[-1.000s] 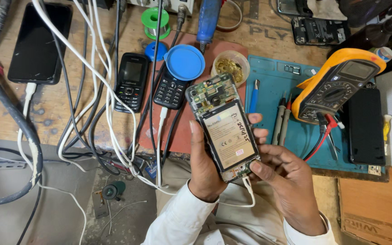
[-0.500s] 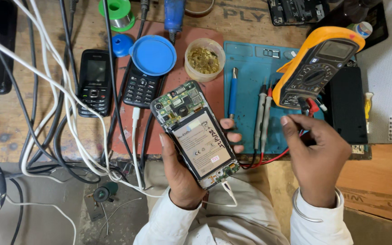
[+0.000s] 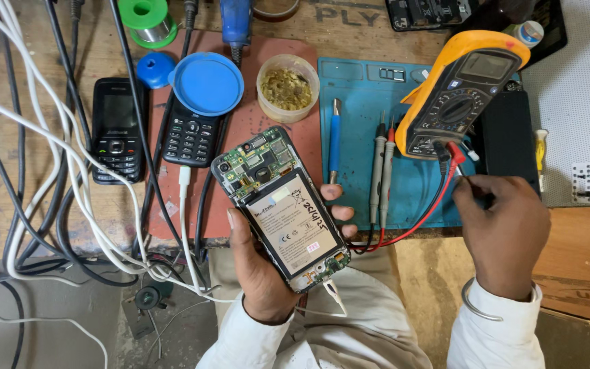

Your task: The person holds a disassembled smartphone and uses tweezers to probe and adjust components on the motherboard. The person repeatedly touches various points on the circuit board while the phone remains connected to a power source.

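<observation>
My left hand (image 3: 257, 273) grips an opened smartphone (image 3: 285, 215) from below, tilted, with its back cover off, so the circuit board and white battery are exposed. A white cable (image 3: 334, 295) hangs from its lower end. My right hand (image 3: 503, 232) is off to the right of the phone, its fingers pinched on the red and black lead wires (image 3: 438, 198) just below the yellow multimeter (image 3: 459, 92). Two probes (image 3: 381, 171) lie on the blue mat (image 3: 356, 89) between my hands.
A blue-handled tool (image 3: 334, 143), a tub of brass wool (image 3: 287, 85) and a blue lid (image 3: 206, 83) sit on the bench. Two keypad phones (image 3: 116, 130) (image 3: 189, 140) lie at the left among white and black cables (image 3: 69, 178). A black box (image 3: 510, 137) stands right of the meter.
My right hand has left the phone's lower edge and moved right to the multimeter's lead wires. The left hand keeps holding the phone.
</observation>
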The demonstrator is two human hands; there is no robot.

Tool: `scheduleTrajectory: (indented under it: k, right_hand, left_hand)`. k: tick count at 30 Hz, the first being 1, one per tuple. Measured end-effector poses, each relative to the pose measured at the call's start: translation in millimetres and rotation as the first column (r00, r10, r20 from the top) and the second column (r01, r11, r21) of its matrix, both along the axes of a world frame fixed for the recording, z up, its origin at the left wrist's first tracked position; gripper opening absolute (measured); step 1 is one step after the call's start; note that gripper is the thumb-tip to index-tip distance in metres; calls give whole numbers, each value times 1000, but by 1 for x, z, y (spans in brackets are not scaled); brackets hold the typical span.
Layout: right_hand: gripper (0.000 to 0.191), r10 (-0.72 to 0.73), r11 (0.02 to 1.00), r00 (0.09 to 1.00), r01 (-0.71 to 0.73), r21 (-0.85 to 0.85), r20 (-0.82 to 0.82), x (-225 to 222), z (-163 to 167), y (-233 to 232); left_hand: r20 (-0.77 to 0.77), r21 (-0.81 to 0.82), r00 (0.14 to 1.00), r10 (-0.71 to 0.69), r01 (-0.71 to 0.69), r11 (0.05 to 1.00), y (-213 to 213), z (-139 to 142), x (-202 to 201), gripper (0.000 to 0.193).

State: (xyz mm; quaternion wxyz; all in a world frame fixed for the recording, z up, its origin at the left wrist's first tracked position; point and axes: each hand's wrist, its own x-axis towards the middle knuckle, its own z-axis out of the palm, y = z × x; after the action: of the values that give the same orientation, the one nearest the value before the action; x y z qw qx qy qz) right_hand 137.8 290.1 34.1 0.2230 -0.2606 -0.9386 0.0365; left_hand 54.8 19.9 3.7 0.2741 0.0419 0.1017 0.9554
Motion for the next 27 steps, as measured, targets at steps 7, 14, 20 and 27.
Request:
scheduleTrajectory:
  k: [7, 14, 20, 27]
  right_hand:
    - [17, -79, 981, 812, -40, -190, -579, 16, 3, 4]
    - [18, -153, 636, 507, -607, -477, -848, -3, 9, -56]
    - [19, -87, 311, 510, -803, -509, -856, -46, 26, -96]
    - [25, 53, 203, 554, -821, -534, -831, -74, 32, -117]
  left_hand:
    - [-24, 3, 999, -27, 27, 1000, 1, -4, 2, 98]
    - [-24, 19, 999, -39, 39, 999, 2, -8, 4, 96]
    - [1, 102, 995, -95, 95, 990, 3, -10, 4, 92]
    - [-26, 5, 994, -106, 106, 994, 5, -13, 6, 90]
